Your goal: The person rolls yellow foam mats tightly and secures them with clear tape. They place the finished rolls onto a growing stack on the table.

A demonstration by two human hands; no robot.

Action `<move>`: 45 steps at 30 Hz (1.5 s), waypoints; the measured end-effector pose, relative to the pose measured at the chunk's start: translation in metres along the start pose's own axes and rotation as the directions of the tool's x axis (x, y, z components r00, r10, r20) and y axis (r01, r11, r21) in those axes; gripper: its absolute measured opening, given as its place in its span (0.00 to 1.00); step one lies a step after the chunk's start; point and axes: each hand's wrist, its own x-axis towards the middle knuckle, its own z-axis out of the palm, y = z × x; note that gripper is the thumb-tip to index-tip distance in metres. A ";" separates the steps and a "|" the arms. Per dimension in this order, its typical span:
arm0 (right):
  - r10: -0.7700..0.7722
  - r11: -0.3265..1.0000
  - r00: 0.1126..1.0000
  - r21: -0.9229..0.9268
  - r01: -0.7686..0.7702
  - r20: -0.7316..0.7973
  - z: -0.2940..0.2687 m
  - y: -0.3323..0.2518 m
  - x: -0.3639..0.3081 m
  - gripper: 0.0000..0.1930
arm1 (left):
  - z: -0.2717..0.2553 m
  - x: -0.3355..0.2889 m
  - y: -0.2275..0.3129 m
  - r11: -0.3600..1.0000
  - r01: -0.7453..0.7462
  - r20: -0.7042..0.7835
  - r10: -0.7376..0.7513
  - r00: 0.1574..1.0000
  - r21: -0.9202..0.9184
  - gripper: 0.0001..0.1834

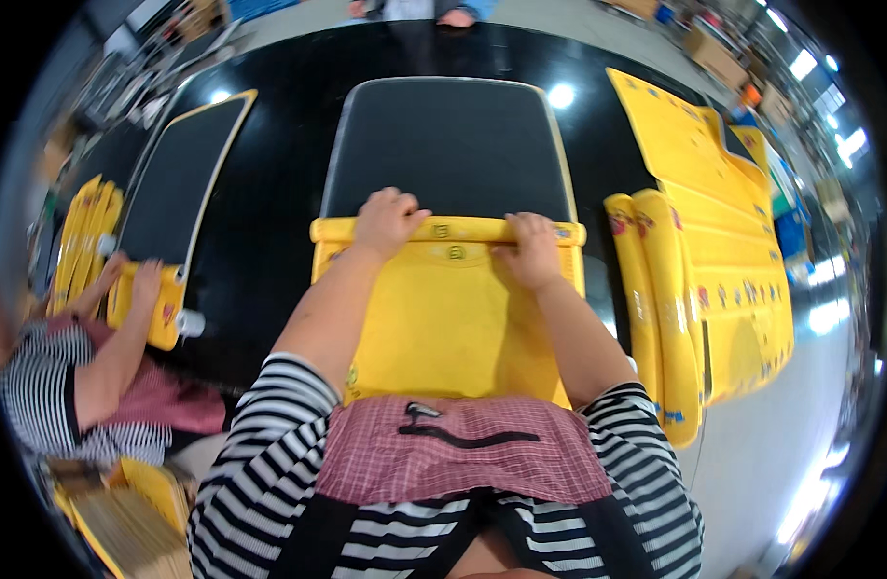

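A mat (453, 145), black-faced at its far part and pale along its edge, lies in front of me on a glossy black table. Across its middle runs a yellow roll (463, 230) with small printed marks; a yellow sheet (434, 318) stretches from it toward my waist. Whether roll and sheet are one piece with the black part I cannot tell. My left hand (388, 227) presses on the roll left of centre with curled fingers. Near the roll's right end, my right hand (535, 253) grips it, fingertips over the top.
At right lie long yellow rolls (667, 309) beside a stack of printed yellow mats (733, 232). On the left a co-worker's hands (142, 280) hold another yellow roll by a black mat (178, 179). Beyond the table's far edge another person's hands (455, 17) show.
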 end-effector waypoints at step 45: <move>0.015 0.992 0.940 0.115 -0.057 0.340 -0.028 -0.052 -0.066 0.24 | -0.018 -0.122 0.063 0.984 -0.061 0.313 0.005 0.950 0.167 0.39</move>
